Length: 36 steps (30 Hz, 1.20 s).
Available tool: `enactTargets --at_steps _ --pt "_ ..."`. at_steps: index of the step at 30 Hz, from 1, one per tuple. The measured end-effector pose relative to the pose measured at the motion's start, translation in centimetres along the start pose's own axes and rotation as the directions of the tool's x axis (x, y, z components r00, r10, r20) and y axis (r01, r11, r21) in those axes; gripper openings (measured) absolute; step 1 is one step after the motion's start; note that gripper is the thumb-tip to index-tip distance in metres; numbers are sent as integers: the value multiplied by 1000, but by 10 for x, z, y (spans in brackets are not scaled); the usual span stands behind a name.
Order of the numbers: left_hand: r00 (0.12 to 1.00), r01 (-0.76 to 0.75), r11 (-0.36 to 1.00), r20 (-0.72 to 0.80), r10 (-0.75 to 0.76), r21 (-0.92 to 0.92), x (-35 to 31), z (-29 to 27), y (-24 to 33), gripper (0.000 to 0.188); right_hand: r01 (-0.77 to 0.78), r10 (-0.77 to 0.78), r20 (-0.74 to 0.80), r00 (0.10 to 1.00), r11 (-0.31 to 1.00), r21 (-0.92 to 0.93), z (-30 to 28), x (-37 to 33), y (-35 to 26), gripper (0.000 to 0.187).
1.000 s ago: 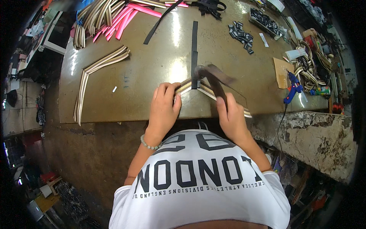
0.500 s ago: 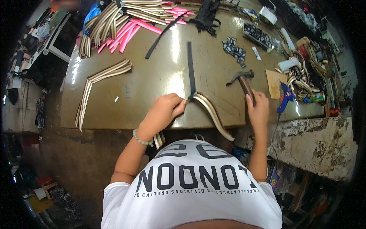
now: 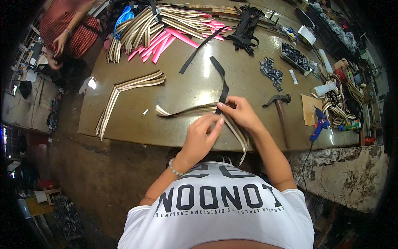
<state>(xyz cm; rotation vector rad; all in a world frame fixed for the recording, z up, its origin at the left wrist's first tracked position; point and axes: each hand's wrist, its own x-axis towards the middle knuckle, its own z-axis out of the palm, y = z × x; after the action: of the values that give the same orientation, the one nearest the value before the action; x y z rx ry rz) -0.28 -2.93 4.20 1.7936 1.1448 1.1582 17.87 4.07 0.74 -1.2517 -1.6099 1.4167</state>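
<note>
My right hand (image 3: 242, 114) pinches a black strap (image 3: 224, 89) where it meets a cream-and-brown striped strap (image 3: 186, 110). One length of the striped strap reaches left over the table; another bends down to the front edge, below my right hand. The black strap's free end points away from me. Just left of the joint is my left hand (image 3: 201, 135), fingers curled and thumb out, its fingertips blurred; whether it grips the strap is unclear. A hammer (image 3: 282, 118) with a wooden handle lies right of my right hand, touched by neither hand.
A folded striped strap (image 3: 118, 89) lies at left. Behind are bundled striped straps (image 3: 141, 29), pink strips (image 3: 178, 37) and black straps (image 3: 246, 31). Dark buckle-like pieces (image 3: 271, 74), a filled tray (image 3: 296, 56) and a blue glue gun (image 3: 319, 124) sit at right. Another person (image 3: 72, 33) is far left.
My right hand has let go of the hammer and moved left onto the straps. The striped strap now stretches left across the table. Another person has come into view at upper left.
</note>
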Motion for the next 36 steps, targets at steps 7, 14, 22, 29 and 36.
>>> enactTargets --at_steps 7,14,22,29,36 --pt "967 151 934 149 -207 323 27 -11 -7 25 -178 139 258 956 974 137 -19 -10 -20 25" --pt "992 101 951 41 -118 291 37 3 -25 17 265 -268 -46 962 962 -66 -9 -22 -30 40" --pt "990 -98 836 -30 135 540 23 25 -43 16 158 -204 -180 962 957 -243 15 -38 -28 38" --pt "999 18 950 -53 -1 311 24 31 -45 17 286 -516 -177 838 692 -663 25 -33 11 23" --pt "999 -43 913 17 40 406 20 30 -43 27 285 -531 -50 846 529 -799 27 -61 8 30"
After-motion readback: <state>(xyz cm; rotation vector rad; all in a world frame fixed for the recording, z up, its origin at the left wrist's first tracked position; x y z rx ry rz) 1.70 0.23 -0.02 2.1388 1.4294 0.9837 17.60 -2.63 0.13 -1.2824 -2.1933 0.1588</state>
